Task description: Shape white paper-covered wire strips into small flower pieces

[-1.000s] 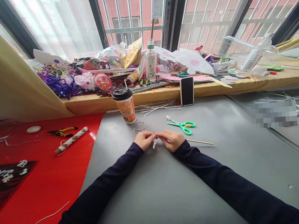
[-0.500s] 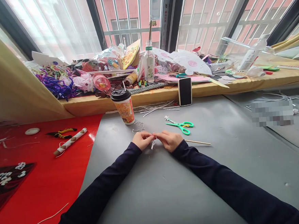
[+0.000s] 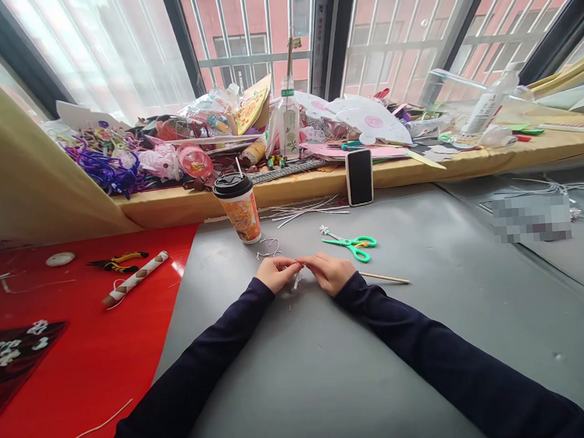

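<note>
Hands pinching small white piece

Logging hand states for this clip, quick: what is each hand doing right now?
Left hand: closed, pinching the small white craft piece.
Right hand: closed, pinching the same piece from the other side.

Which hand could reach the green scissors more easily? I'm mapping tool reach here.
Probably the right hand: the green scissors lie just beyond it, while the left hand pinches the small white piece.
</note>
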The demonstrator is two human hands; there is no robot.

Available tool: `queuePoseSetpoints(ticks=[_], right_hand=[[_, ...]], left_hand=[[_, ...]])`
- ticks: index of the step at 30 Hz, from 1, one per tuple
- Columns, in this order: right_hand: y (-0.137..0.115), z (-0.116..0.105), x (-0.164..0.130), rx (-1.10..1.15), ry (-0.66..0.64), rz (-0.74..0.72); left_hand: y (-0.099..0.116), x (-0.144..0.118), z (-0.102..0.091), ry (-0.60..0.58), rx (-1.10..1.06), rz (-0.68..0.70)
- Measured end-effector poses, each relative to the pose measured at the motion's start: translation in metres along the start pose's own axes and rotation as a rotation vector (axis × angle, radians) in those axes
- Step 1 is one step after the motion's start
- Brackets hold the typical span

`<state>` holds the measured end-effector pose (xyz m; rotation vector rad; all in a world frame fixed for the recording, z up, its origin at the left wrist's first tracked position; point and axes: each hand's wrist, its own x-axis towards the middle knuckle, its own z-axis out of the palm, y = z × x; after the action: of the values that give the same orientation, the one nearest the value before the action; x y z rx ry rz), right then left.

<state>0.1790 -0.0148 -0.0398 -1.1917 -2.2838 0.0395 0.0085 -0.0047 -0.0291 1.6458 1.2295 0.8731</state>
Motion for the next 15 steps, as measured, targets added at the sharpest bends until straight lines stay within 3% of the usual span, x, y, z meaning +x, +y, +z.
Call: queuePoseSetpoints(ticks=[8,15], right_hand=[[-0.0046,-0.0014,0.0016,0.050,0.009,0.041],[-0.0012,0.0015,-0.0018,-0.111,0.051,-0.010]], left_hand=[[0.0006,-0.0005,-0.0001,-0.032,-0.030,-0.020],[-0.0008,-0.0009,-0.0001,-0.028,0.010,0.009]])
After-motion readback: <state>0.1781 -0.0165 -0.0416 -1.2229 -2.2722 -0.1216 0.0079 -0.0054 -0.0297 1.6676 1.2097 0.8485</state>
